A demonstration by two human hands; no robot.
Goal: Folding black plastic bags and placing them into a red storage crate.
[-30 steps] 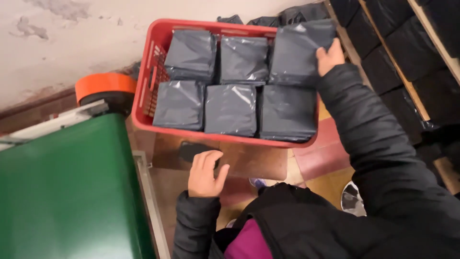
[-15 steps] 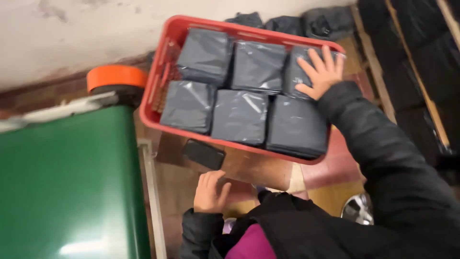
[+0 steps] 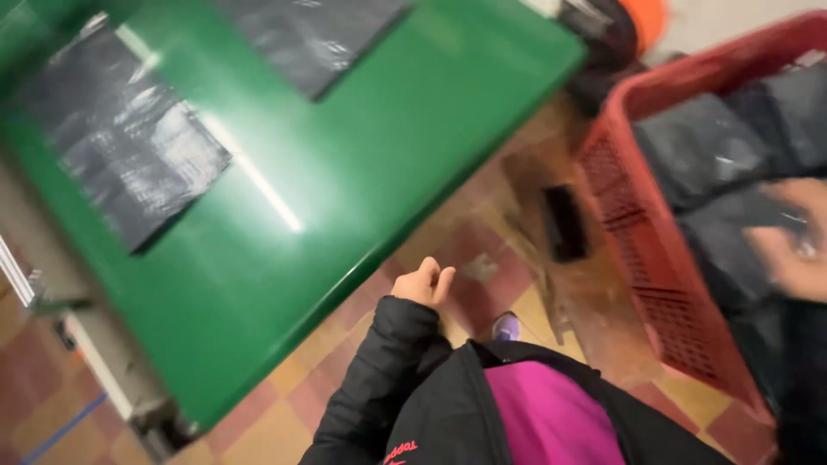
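Your right hand (image 3: 788, 241) is over the red crate (image 3: 655, 284) at the right edge, on or just above the dark grey parcels (image 3: 715, 155) packed flat inside. It's blurred, so can't tell if it's gripping one or just resting open on top. The parcels lie side by side, prob. so they fit the crate w/o piling up. Your left hand (image 3: 424, 284) hangs loosely curled and holds nothing, near the edge of the green table (image 3: 370, 146), above the tiled floor (image 3: 482, 267). Two more flat parcels in dark wrap (image 3: 121, 146) lie on the table to the left, well apart from the crate (laid flat, not stacked).
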